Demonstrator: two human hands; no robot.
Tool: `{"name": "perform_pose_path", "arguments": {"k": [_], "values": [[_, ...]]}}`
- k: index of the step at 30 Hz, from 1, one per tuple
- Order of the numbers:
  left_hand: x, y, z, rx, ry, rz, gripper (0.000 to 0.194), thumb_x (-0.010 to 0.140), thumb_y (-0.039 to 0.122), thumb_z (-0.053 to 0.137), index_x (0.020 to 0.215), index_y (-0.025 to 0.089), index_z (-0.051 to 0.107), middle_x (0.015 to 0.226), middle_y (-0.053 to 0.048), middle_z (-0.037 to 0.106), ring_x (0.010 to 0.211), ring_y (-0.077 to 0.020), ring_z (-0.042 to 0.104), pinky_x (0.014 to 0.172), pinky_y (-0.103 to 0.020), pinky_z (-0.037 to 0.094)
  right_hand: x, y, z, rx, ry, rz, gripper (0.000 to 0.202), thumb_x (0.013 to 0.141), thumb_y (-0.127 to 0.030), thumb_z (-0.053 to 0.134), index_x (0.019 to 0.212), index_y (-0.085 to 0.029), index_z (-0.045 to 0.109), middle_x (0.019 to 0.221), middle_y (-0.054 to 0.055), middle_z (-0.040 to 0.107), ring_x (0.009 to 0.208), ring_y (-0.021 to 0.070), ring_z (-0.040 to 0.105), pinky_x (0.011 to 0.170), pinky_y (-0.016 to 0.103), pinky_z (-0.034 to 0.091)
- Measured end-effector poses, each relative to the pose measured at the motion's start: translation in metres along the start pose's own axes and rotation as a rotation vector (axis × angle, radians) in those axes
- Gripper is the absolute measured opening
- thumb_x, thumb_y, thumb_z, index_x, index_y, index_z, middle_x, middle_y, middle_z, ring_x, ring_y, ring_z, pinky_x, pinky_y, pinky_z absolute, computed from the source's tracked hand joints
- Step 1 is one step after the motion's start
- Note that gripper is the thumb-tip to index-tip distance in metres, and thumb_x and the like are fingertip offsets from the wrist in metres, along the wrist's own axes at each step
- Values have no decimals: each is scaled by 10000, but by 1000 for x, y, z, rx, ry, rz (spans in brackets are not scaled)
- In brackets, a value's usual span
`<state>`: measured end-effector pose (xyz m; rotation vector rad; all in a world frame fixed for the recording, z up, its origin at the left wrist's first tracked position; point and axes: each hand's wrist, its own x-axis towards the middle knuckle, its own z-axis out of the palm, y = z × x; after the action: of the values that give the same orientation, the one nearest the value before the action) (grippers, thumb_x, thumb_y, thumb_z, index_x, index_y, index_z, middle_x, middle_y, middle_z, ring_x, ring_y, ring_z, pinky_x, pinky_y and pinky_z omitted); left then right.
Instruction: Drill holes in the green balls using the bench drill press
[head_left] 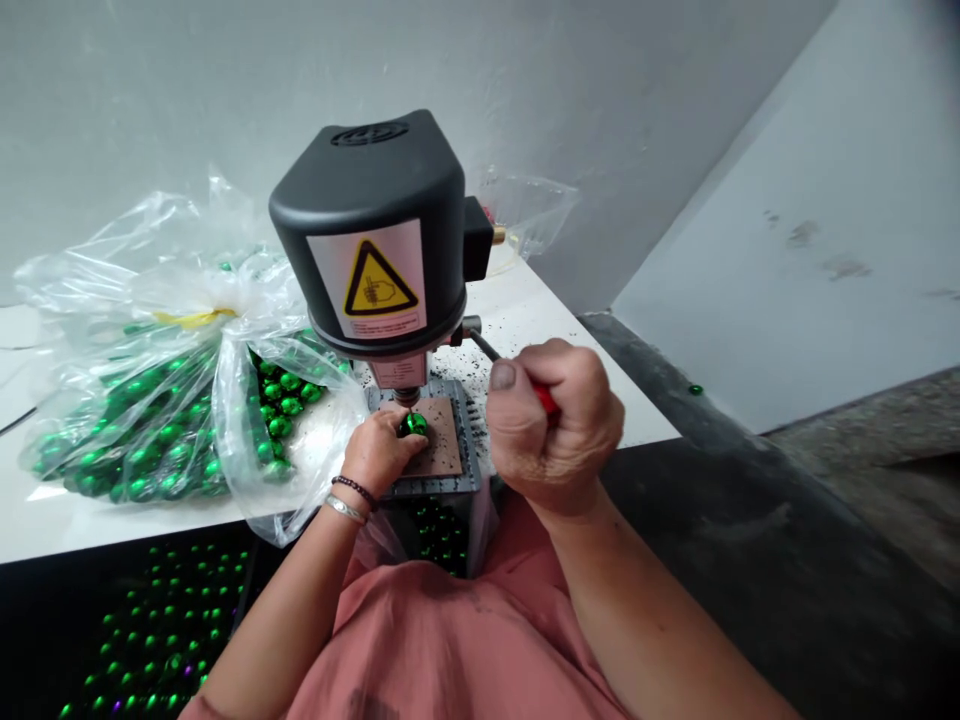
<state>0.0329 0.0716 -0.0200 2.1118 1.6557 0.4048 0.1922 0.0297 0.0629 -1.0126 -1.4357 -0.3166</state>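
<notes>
Pink cloth (450, 640) lay nearest, below both grips. The right grip (555, 425) was closed around a red handle (546, 398), its lever (486, 346) running up and leftward from the fingers. Beyond and left of that, the left grip (379, 450) pinched a shiny green ball (412, 425) between thumb and fingers — the ball sat on a brown board (444, 450), under the spindle (406, 396); whether the two touched, I cannot tell. Dark shavings (480, 405) were scattered right of this grip, across board and desk (622, 420). Left of it, a clear plastic bag (150, 400) held many more green balls. Above it stood the black machine head (367, 220) with a yellow warning sign (380, 285) — and behind everything, a grey wall (187, 90).
</notes>
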Motion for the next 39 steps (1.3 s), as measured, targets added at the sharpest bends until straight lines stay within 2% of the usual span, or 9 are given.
{"name": "perform_pose_path", "arguments": {"k": [9, 14, 20, 24, 26, 30, 33, 35, 39], "values": [[-1, -1, 1, 35, 1, -6, 214, 705, 355, 595, 837, 195, 648, 853, -40, 652, 782, -173, 573, 713, -265, 415, -25, 9, 5, 58, 4, 9, 130, 696, -126, 508, 784, -195, 443, 665, -19, 470, 629, 85, 465, 579, 251, 399], [-2, 1, -1, 15, -2, -17, 220, 703, 354, 600, 863, 211, 648, 874, -27, 654, 802, -164, 579, 715, -249, 413, -33, 11, 9, 59, 47, -13, 171, 702, -96, 490, 841, -188, 452, 742, 1, 499, 715, 100, 517, 647, 276, 442], [-3, 1, -1, 25, -7, -42, 285, 688, 374, 612, 927, 224, 651, 978, -44, 660, 887, -185, 590, 749, -248, 418, -48, 16, 14, 139, 44, -30, 181, 710, -68, 458, 839, -190, 425, 678, -24, 441, 710, 103, 527, 690, 302, 485], [-4, 2, 2, 36, 11, -38, 263, 699, 356, 595, 924, 229, 644, 923, -38, 675, 828, -181, 604, 702, -251, 417, -16, 6, 12, 49, 108, -1, 34, 765, -159, 480, 767, -184, 458, 658, -26, 466, 605, 66, 471, 578, 223, 414], [-8, 4, 1, 41, 34, -60, 257, 703, 352, 583, 911, 215, 645, 880, -45, 676, 795, -183, 604, 679, -257, 413, 12, -2, 12, -73, 129, 56, 112, 794, -219, 486, 692, -178, 463, 585, -43, 434, 528, 40, 403, 506, 194, 336], [-25, 7, -9, -15, 43, -79, 290, 703, 359, 574, 913, 174, 650, 870, -62, 667, 782, -181, 595, 679, -264, 414, 53, -10, 15, 25, 92, 198, 273, 826, -339, 438, 611, -173, 413, 504, -60, 363, 469, 30, 333, 478, 195, 296], [-44, 6, -19, -157, -163, 34, 288, 675, 366, 613, 902, 194, 660, 857, -35, 668, 760, -169, 596, 667, -252, 424, 58, -11, 17, 64, 84, 223, 297, 828, -372, 427, 607, -174, 416, 498, -60, 344, 483, 33, 339, 494, 197, 302], [-52, 5, -23, -269, -233, 46, 395, 620, 411, 670, 948, 193, 655, 919, -47, 664, 816, -191, 596, 698, -263, 435, 55, -10, 18, 82, 87, 224, 291, 830, -372, 425, 616, -174, 419, 507, -60, 352, 491, 30, 344, 505, 196, 310], [-53, 4, -23, -666, -86, -201, 459, 654, 530, 614, 906, 147, 637, 841, -59, 647, 755, -175, 591, 668, -269, 451, 52, -9, 18, 115, 97, 232, 296, 824, -387, 427, 621, -173, 406, 517, -59, 373, 488, 25, 339, 502, 195, 312]]}}
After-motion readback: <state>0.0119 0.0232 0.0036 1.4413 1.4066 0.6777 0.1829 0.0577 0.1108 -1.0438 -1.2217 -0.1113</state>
